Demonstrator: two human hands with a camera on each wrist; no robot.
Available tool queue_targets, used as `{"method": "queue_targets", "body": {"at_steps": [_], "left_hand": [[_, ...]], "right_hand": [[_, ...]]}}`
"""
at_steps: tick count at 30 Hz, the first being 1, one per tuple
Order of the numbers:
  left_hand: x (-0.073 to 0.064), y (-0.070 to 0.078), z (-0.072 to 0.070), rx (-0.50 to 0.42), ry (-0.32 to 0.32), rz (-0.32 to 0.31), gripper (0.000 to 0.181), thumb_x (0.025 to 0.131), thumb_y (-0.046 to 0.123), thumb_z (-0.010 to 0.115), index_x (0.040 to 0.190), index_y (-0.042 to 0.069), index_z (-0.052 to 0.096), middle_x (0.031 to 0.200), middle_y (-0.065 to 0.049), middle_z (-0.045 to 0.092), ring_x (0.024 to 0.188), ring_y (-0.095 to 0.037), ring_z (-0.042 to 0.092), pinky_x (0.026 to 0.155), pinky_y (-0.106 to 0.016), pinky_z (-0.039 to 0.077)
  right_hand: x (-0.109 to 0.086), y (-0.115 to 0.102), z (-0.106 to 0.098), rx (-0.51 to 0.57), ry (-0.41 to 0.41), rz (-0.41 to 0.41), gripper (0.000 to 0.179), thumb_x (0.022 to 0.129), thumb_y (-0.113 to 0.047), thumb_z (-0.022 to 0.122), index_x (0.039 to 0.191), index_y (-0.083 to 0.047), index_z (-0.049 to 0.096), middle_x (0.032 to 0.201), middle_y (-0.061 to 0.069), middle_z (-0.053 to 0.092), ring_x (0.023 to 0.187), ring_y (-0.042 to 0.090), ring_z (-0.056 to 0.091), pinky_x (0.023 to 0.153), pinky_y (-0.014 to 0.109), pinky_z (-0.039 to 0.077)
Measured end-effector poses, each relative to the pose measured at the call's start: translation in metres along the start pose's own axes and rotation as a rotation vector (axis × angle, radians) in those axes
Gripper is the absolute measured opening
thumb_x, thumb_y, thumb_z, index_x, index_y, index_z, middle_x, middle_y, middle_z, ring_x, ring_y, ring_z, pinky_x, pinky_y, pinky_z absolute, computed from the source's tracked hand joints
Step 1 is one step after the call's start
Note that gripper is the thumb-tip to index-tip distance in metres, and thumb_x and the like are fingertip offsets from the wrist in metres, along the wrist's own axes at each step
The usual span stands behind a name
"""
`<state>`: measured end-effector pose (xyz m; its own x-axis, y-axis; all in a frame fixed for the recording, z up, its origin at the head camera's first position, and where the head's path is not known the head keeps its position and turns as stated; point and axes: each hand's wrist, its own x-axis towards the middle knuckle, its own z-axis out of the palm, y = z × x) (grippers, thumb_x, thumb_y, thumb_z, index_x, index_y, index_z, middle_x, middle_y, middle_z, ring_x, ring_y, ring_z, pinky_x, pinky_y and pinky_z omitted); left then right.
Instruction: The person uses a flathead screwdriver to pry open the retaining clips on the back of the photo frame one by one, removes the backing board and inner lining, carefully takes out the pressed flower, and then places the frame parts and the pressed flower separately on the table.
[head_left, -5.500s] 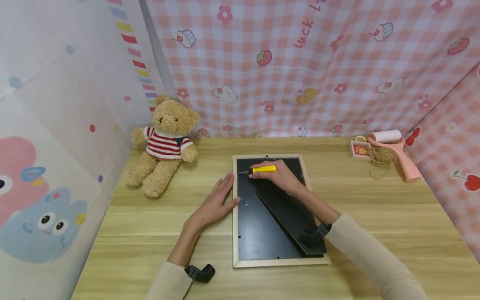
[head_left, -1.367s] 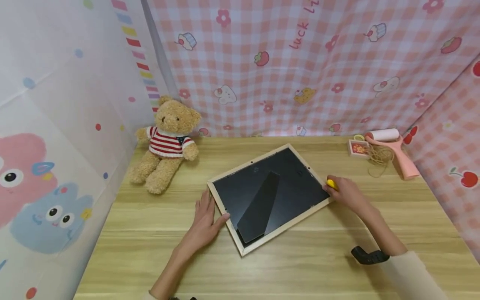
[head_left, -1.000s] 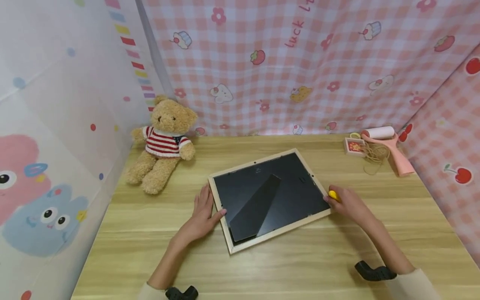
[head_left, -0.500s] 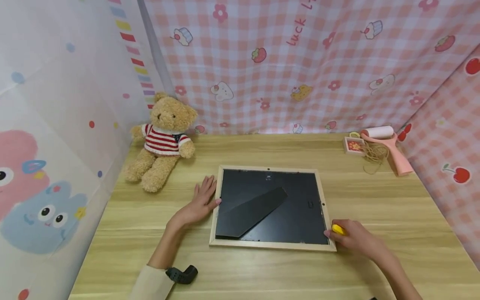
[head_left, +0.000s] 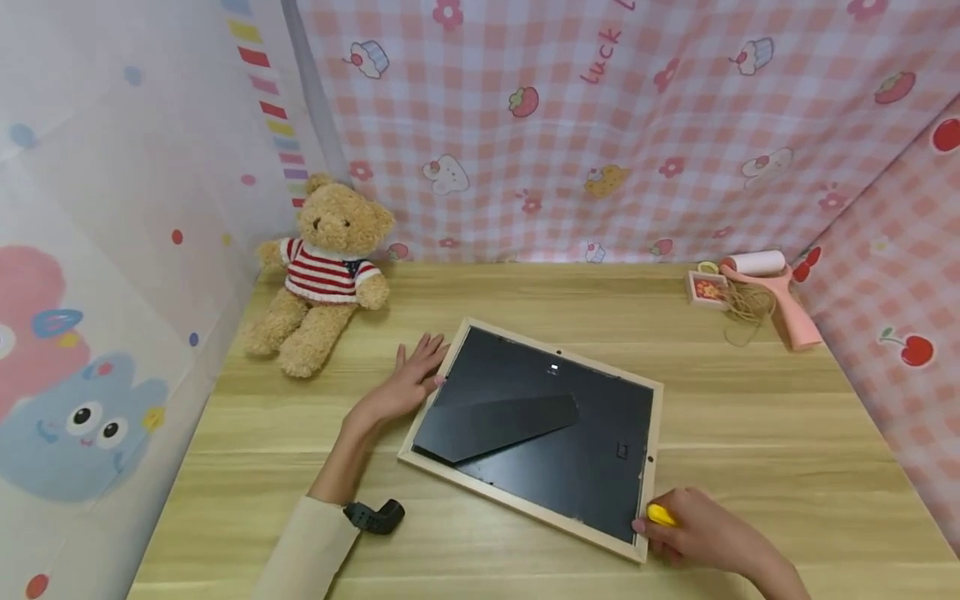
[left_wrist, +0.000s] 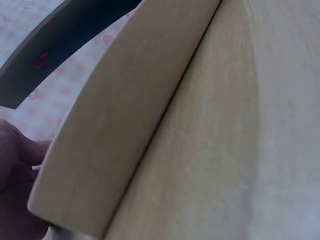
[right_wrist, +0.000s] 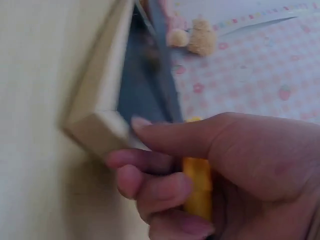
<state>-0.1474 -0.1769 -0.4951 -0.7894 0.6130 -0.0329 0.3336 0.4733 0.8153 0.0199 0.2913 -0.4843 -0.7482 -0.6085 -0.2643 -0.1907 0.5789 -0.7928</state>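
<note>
A picture frame [head_left: 525, 507] lies face down on the table, turned askew, its pale wood border round a black back. On that back the black stand leg [head_left: 495, 423] is slightly raised. My left hand [head_left: 405, 385] lies along the frame's left edge, fingers spread on the table and thumb touching the border. At the near right corner my right hand [head_left: 701, 529] pinches the border between thumb and finger. Its curled fingers also hold a yellow-handled screwdriver [right_wrist: 197, 185] against the palm; the shaft is hidden. The frame's side [left_wrist: 115, 100] fills much of the left wrist view.
A teddy bear [head_left: 322, 275] in a striped shirt sits at the back left. Toward the back right lie a small box [head_left: 707, 289], twine [head_left: 750, 304], a yellow ring [head_left: 707, 267] and a pink-handled lint roller [head_left: 791, 312]. Curtains stand behind the table.
The frame, first upright, has been turned sideways and keeps rotating clockwise. The right hand has left the frame's back with the screwdriver and moved to the border, then toward the near side.
</note>
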Motion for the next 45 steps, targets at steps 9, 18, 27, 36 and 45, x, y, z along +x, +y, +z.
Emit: {"method": "queue_targets", "body": {"at_steps": [9,18,27,36,45], "left_hand": [[-0.004,-0.013,0.018,0.162,0.157,0.119,0.057,0.12,0.028,0.039,0.173,0.005,0.032,0.177,-0.019,0.034,0.168,-0.037,0.025,0.139,-0.056,-0.004],[-0.008,0.007,0.046,0.334,0.277,0.05,0.054,0.116,0.015,0.045,0.169,0.002,0.04,0.173,-0.018,0.043,0.165,-0.039,0.034,0.136,-0.066,0.006],[-0.023,0.026,0.077,0.341,0.36,-0.039,0.059,0.113,0.012,0.046,0.169,-0.002,0.036,0.173,-0.02,0.042,0.165,-0.042,0.03,0.136,-0.066,0.003],[-0.042,-0.02,0.027,0.014,-0.048,0.067,0.091,0.107,0.051,0.067,0.178,0.017,0.02,0.185,-0.01,0.015,0.173,-0.032,0.006,0.139,-0.054,0.002],[-0.045,-0.026,0.023,0.027,-0.054,0.033,0.121,0.078,0.082,0.068,0.177,0.028,0.025,0.185,-0.007,0.017,0.171,-0.039,0.008,0.137,-0.064,0.011]], "right_hand": [[0.049,-0.089,-0.038,0.017,0.835,-0.223,0.027,0.109,0.006,0.058,0.093,-0.007,0.076,0.105,-0.008,0.075,0.096,0.005,0.067,0.079,0.014,0.053],[0.134,-0.103,-0.054,0.115,0.778,-0.221,0.03,0.112,-0.009,0.056,0.089,0.0,0.072,0.081,0.01,0.071,0.068,0.011,0.063,0.063,0.017,0.054],[0.193,-0.088,-0.043,0.257,0.313,-0.269,0.02,0.105,-0.006,0.073,0.123,-0.001,0.081,0.11,0.013,0.081,0.091,0.018,0.08,0.089,0.03,0.066],[0.203,-0.083,-0.005,0.29,0.261,-0.171,0.024,0.103,-0.014,0.078,0.126,-0.01,0.083,0.119,0.005,0.083,0.106,0.016,0.078,0.098,0.023,0.06],[0.199,-0.088,0.009,0.278,0.33,-0.185,0.023,0.101,-0.012,0.081,0.123,-0.006,0.084,0.109,0.006,0.085,0.1,0.015,0.08,0.094,0.02,0.06]]}}
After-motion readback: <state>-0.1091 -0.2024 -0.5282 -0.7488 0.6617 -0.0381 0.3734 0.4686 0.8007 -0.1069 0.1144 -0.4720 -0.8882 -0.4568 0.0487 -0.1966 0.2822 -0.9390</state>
